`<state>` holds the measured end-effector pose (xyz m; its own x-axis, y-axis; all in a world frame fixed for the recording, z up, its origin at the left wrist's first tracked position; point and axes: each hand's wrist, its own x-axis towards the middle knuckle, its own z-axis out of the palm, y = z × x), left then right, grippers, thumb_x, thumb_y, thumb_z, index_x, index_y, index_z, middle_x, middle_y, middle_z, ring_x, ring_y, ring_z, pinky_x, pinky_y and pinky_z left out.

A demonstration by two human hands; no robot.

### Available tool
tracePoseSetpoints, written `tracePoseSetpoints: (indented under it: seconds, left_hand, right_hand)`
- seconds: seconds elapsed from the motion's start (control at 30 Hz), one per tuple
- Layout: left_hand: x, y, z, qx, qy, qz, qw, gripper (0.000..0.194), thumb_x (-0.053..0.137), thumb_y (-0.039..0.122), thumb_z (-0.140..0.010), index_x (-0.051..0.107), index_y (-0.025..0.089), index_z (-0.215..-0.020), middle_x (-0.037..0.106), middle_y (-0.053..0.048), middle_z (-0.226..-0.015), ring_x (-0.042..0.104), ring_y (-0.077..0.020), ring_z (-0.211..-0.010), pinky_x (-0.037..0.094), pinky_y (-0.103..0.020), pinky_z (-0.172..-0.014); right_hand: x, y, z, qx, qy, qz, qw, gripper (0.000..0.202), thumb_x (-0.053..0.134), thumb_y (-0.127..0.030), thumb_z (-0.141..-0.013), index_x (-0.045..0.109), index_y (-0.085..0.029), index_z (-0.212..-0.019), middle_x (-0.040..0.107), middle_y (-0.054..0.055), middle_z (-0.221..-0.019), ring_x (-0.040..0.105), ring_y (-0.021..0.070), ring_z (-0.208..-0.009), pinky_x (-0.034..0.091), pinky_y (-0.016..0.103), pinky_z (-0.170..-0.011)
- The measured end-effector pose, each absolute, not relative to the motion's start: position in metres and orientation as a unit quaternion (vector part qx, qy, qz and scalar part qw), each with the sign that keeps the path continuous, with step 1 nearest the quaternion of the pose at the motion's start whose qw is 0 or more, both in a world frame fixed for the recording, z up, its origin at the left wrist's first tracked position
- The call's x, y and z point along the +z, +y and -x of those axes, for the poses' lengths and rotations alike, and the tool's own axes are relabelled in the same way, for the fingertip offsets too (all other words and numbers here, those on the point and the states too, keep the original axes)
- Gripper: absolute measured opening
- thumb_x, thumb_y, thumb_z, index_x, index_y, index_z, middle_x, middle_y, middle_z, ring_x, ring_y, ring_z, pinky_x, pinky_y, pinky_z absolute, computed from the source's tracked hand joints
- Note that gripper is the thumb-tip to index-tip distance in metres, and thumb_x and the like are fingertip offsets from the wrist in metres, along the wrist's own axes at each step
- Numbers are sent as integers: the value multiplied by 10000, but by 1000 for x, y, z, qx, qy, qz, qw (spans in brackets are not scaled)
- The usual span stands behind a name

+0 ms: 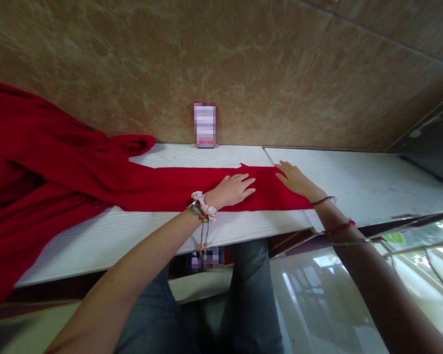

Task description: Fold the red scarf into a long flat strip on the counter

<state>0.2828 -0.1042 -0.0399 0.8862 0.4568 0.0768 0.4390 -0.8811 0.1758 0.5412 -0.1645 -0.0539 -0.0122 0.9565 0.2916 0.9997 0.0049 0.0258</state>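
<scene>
A long strip of red fabric (177, 189) lies flat along the white wooden table (214, 156). My left hand (232, 191) rests on the middle of it, palm down with the fingers spread apart. At the strip's right end lies my right hand (294, 178), its fingers stretched out over the edge of the cloth. Neither hand grips anything. To the left, the same red cloth widens into a loose, bunched heap that hangs over the table's front edge.
A phone-like object (205, 125) with a blurred front leans upright against the brown marbled wall (140, 69). A dark grey box-like surface (433, 147) stands at the far right. My legs (249, 295) are below the table's front edge, above a shiny tiled floor (310, 305).
</scene>
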Motion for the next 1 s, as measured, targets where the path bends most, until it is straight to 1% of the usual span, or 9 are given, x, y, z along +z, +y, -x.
tracePoseSetpoints:
  seconds: [0.1,0.2,0.3,0.43,0.6,0.67,0.77,0.9,1.0]
  left_hand:
    - [-37,-83,-296,84,273,-957,52,438,292,349,-960,462,157,-1314,402,-130,-1427,384,-248,-1297,373,-424,-1005]
    - [-49,-68,-303,74,313,-944,68,440,285,353,-960,425,188,-1344,387,-94,-1446,376,-251,-1303,356,-447,-1024]
    - [-62,-64,-301,88,325,-939,68,458,291,376,-959,386,208,-1374,390,-69,-1448,363,-251,-1313,320,-470,-1051]
    - [-68,-67,-296,94,325,-939,61,467,300,389,-957,382,217,-1384,373,-63,-1459,335,-273,-1330,305,-480,-1062]
    - [-61,-71,-288,67,364,-927,60,487,277,424,-959,393,221,-1386,322,-86,-1484,263,-324,-1362,249,-534,-1079]
    - [-59,-73,-286,57,379,-921,66,498,269,431,-960,374,222,-1399,306,-87,-1491,241,-322,-1372,231,-533,-1089]
    - [-56,-75,-283,51,404,-911,66,511,257,451,-957,353,238,-1411,253,-79,-1514,190,-320,-1390,195,-546,-1099]
    - [-55,-73,-279,24,444,-891,89,545,239,502,-940,310,276,-1430,177,-67,-1539,108,-350,-1403,122,-599,-1095]
    - [-54,-67,-275,-6,481,-867,130,579,217,557,-918,227,331,-1451,111,-38,-1554,38,-371,-1405,79,-647,-1074]
  right_hand:
    - [-58,-127,-515,-87,-754,643,104,415,374,-298,-923,525,-163,-1285,493,152,-1363,434,289,-1276,389,523,-1018]
    - [-68,-108,-499,-44,-768,630,107,403,394,-249,-909,539,-137,-1268,547,152,-1308,495,260,-1224,416,470,-1005]
    - [-76,-103,-496,-26,-752,638,162,389,401,-217,-895,562,-110,-1233,618,149,-1213,571,235,-1127,446,415,-980]
    - [-77,-105,-498,-35,-745,632,210,371,405,-197,-876,599,-149,-1188,669,115,-1118,611,226,-1036,464,403,-953]
    - [-75,-106,-498,-31,-754,629,185,400,347,-193,-890,616,-120,-1177,653,137,-1143,584,237,-1075,444,404,-973]
    - [-74,-107,-497,-42,-750,634,184,416,339,-212,-896,592,-107,-1210,626,151,-1193,553,252,-1128,415,435,-1000]
    - [-73,-111,-493,-46,-764,617,180,457,351,-287,-911,506,-124,-1309,516,143,-1346,431,262,-1273,340,478,-1056]
    - [-72,-116,-485,8,-805,587,89,485,323,-386,-927,425,-230,-1375,349,72,-1478,305,276,-1357,275,563,-1063]
    - [-72,-117,-485,13,-797,600,63,508,272,-404,-936,369,-240,-1407,300,58,-1501,268,278,-1372,251,581,-1067]
